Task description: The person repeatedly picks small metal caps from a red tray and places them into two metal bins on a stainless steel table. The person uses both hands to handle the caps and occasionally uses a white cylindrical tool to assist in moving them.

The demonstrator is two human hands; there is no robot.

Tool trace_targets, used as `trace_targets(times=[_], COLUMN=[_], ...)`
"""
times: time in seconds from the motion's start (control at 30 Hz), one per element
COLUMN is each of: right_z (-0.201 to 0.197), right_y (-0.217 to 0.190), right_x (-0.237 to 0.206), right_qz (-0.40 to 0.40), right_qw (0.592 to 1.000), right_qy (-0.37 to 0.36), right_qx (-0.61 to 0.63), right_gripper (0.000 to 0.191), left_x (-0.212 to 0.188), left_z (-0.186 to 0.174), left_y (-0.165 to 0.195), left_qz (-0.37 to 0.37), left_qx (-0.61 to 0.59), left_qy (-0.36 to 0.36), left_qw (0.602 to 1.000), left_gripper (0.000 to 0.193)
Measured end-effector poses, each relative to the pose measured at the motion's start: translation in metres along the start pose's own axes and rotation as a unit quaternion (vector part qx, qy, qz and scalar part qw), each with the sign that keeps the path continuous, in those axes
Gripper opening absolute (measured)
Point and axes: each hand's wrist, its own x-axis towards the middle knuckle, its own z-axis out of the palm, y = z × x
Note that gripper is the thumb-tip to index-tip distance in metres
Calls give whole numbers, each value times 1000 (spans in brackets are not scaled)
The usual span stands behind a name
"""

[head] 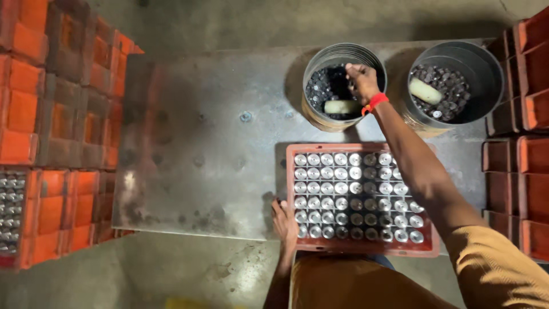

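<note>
Right hand point(361, 80): reaching into the near-left metal bucket point(311, 111), fingers curled down among the small dark metal pieces point(323, 88); I cannot tell whether anything is pinched between them. A red band sits on that wrist. Left hand point(283, 220): laid against the left rim of the red crate point(290, 171), fingers resting on the edge, holding nothing that I can see.

Relation noted: the bucket lies straight beyond the crate's far edge, so my right arm stretches diagonally across the crate's right half to reach it. The right hand is the nearer one; the left is well apart.

Counts:
- Buckets: two, side by side; the second bucket point(492, 80) stands to the right.
- Pale oblong blocks: two, one per bucket; the one point(341, 106) beside my hand lies crosswise, the other point(425, 90) lies on a slant.
- Crate on the steel table point(200, 149): one, six rows of shiny round caps point(327, 189), roughly nine across.
- Stacked orange crates point(51, 114) left, more at right; number unclear.
</note>
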Motion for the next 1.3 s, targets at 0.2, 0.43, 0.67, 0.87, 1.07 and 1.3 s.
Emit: trace_targets(times=[0.2, 0.43, 0.67, 0.87, 1.07, 1.3], right_z=[-55, -75, -93, -117, -147, -186], right_y=[11, 119, 132, 121, 156, 158], right_x=[-73, -235, -368, -387, -357, -348], right_qz=[172, 121, -411, -476, -26, 76], right_qw=[851, 924, 848, 796, 995, 992], right_qy=[-129, -181, -72, -73, 49, 81], right_qx=[480, 316, -328, -367, -86, -56], right_gripper=[17, 33, 19, 5, 8, 26], left_x=[-18, -73, -142, -169, -156, -121], left_z=[-15, 73, 154, 164, 157, 106], left_y=[26, 62, 70, 60, 60, 47], left_qz=[80, -19, -232, -303, -394, -366], left_qx=[-24, -357, -730, -724, -631, -598], left_qy=[106, -7, -394, -353, -358, -362], left_qw=[991, 934, 508, 510, 565, 615], left_gripper=[52, 42, 51, 39, 21, 27])
